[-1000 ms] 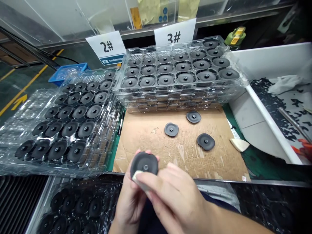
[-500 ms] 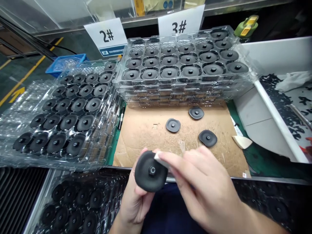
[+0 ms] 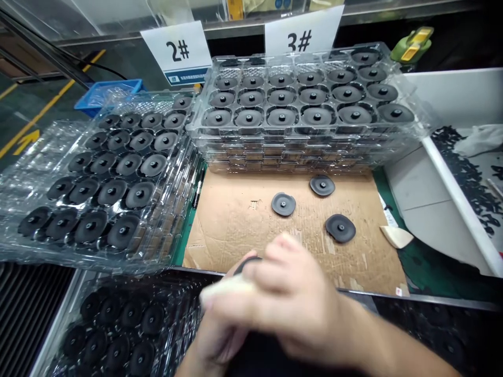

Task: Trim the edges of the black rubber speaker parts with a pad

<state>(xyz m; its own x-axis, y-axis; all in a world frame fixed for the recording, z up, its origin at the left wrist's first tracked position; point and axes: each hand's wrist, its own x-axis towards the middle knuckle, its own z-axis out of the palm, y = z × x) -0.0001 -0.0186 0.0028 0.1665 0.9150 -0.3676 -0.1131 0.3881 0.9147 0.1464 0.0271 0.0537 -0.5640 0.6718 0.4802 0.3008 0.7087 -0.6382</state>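
Item, one black disc [image 3: 244, 265], in the left hand [image 3: 220, 335] at the near edge of the table [image 3: 430, 259], largely hidden behind the right hand, only a dark curved edge showing beside the left fingertips. Left hand: closed about the disc, much of its grip covered. Right hand [image 3: 288, 301]: blurred, crossing in front of the left, gripping a pale pad [image 3: 228, 288] whose free end points toward the left; whether the pad touches the disc cannot be told. Item, one cardboard sheet [image 3: 228, 220], brown, scuffed, laid on the green table top. Upon it, three loose black discs, lying apart, each with a raised centre stud: a middle disc [image 3: 283, 204], a far disc [image 3: 322, 185] and a right-hand disc [image 3: 340, 229]. Item, one pale wedge [image 3: 396, 236], at the sheet's right edge. Item, one dark pen [image 3: 198, 188], along the sheet's left side. Item, one stack of clear trays [image 3: 283, 152] behind the sheet, the top one bearing black discs in moulded pockets, six across its front row. Item, a second clear stack [image 3: 153, 254] at left, its front row four discs. Item, two white signs: one marked "2#" [image 3: 176, 52], one marked "3#" [image 3: 304, 34]. Item, one blue basket [image 3: 88, 104], beyond the left stack. Item, one green bottle [image 3: 403, 51] with yellow on its lid. Item, one white bin [image 3: 466, 204] at right, containing small black pieces [image 3: 458, 167].
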